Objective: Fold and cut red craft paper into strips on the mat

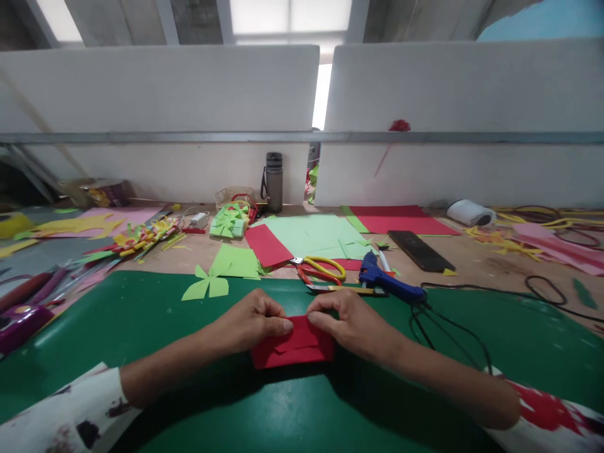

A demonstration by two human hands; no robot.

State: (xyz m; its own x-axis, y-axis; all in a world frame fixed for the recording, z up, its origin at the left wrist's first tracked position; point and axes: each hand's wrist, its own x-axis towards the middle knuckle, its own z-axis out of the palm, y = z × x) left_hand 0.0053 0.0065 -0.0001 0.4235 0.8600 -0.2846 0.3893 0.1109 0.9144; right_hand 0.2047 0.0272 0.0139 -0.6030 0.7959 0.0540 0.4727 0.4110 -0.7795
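A folded piece of red paper (293, 349) is held just above the green mat (283, 409). My left hand (255, 321) pinches its upper left edge between thumb and fingers. At the upper right edge, my right hand (342, 319) grips the same paper in a like pinch. A crease or layered edge runs across its front. Beyond the hands lie yellow-and-red-handled scissors (325, 269), a cutter knife (346, 290) and a blue glue gun (389, 281). A light green paper flower (206, 283) rests at the mat's far left edge.
Behind the mat are pale green sheets (311, 233), red sheets (401, 220), a black phone (421, 250) and a grey bottle (274, 182). The glue gun's black cord (491, 286) trails right. Yellow paper flowers (148, 233) and a purple tool (23, 324) lie left.
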